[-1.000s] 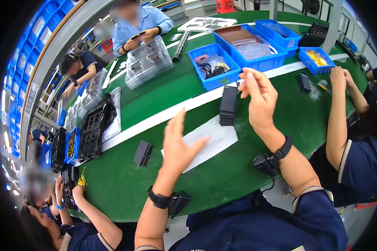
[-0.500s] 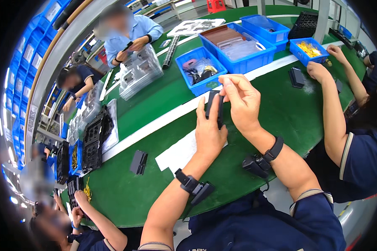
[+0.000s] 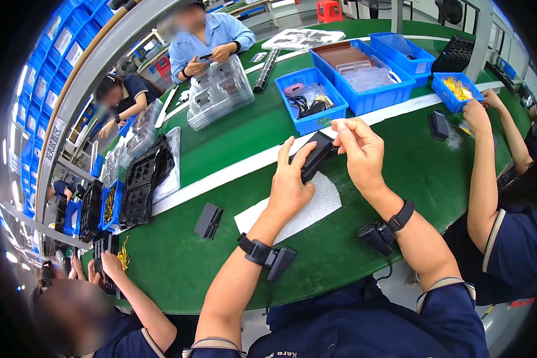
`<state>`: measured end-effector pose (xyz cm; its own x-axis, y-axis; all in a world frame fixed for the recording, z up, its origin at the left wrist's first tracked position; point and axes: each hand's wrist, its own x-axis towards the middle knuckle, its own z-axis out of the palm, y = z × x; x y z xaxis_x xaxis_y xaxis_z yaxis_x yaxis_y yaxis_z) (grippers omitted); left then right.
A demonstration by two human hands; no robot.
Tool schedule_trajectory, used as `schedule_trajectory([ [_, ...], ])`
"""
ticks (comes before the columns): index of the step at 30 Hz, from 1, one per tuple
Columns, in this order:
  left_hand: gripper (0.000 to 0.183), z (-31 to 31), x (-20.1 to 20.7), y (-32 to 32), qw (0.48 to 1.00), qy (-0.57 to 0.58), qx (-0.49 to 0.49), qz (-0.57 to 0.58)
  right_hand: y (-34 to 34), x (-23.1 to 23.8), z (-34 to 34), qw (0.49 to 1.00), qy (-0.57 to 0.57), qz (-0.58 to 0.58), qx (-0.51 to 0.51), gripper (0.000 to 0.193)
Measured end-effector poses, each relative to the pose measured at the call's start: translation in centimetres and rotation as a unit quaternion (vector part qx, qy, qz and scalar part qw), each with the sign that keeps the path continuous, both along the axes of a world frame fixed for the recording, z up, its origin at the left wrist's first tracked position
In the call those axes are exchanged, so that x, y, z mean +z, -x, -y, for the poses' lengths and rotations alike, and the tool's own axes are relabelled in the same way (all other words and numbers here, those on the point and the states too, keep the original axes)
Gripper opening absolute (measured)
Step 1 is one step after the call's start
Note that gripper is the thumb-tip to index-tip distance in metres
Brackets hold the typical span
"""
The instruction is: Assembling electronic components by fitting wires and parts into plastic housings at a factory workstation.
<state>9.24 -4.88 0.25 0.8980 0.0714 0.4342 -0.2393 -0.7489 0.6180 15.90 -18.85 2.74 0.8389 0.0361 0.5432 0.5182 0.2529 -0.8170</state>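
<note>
My left hand [image 3: 289,186] grips a black rectangular case [image 3: 317,156] by its sides and holds it tilted above the green table. At the case's far right end is my right hand [image 3: 364,154], its thumb and fingertips pinched together. Whatever lies between those fingertips is too small to make out. Below the case a white foam sheet [image 3: 322,203] rests on the table. Left of the sheet stands a small group of flat black pieces [image 3: 208,221].
Beyond my hands stand a blue bin [image 3: 316,125] of cables and bags, a larger blue bin [image 3: 388,101] with brown and clear sheets, and a small bin of yellow parts [image 3: 457,89]. Co-workers sit on both sides and opposite. Black trays [image 3: 143,185] lie left.
My view has shifted, so the table things appear farther right. The case has turned in my left hand and now slants to the upper right. My right hand stays pinched by its end.
</note>
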Motion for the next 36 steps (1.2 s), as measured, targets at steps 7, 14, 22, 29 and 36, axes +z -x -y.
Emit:
schedule_trajectory([
  [7,0.072,-6.2,1.1,4.4,0.998,-0.018,0.022,-0.049,0.3,-1.6,-0.7,0.994,0.087,-0.036,0.054,0.011],
  [14,0.073,-9.3,1.2,7.2,0.997,-0.008,0.057,-0.054,2.4,-3.7,-2.8,0.906,0.342,0.003,0.251,0.013],
  [22,0.058,-9.1,1.9,7.6,0.991,-0.001,0.134,-0.004,2.9,-3.3,-4.2,0.854,0.457,0.036,0.246,0.015],
  [29,0.040,-8.3,2.1,7.8,0.983,-0.025,0.175,0.053,3.0,-3.0,-4.0,0.855,0.457,0.011,0.244,0.016],
  [36,0.042,-8.3,2.1,8.0,0.982,0.013,0.183,0.054,2.9,-3.6,-3.7,0.880,0.385,-0.061,0.273,0.016],
])
